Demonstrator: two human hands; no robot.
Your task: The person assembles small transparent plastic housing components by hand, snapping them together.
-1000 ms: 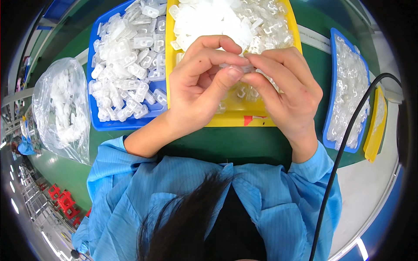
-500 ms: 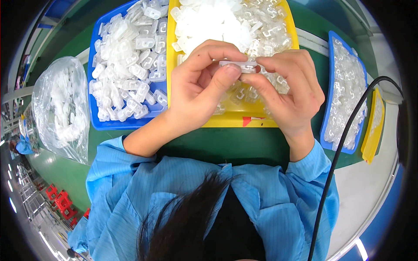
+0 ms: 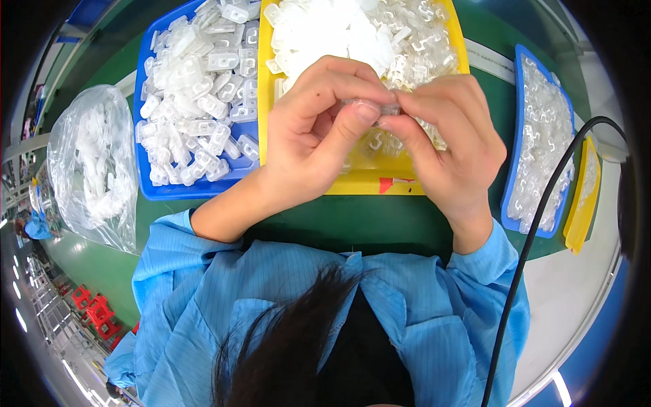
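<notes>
Between both hands is a small clear plastic part (image 3: 389, 108), mostly hidden by the fingers. My left hand (image 3: 325, 122) pinches one end of it between thumb and forefinger. The thumb and fingertips of my right hand (image 3: 451, 129) close on the other end. Both hands hover over the front of a yellow tray (image 3: 369, 185), which holds white pieces (image 3: 325, 34) at its left and clear parts (image 3: 424, 27) at its right. Left of that, a blue tray (image 3: 183, 190) is heaped with clear and frosted plastic parts (image 3: 196, 88).
A clear plastic bag (image 3: 95, 169) of white pieces lies at the far left. On the right stand a second blue tray (image 3: 542, 142) of clear parts and a narrow yellow tray (image 3: 583, 197). A black cable (image 3: 522, 251) curves down the right side. Red stools (image 3: 98, 312) show at lower left.
My fingertips have drawn closer together around the clear plastic part, and less of it shows. The part has tilted a little. The trays have hardly shifted in view.
</notes>
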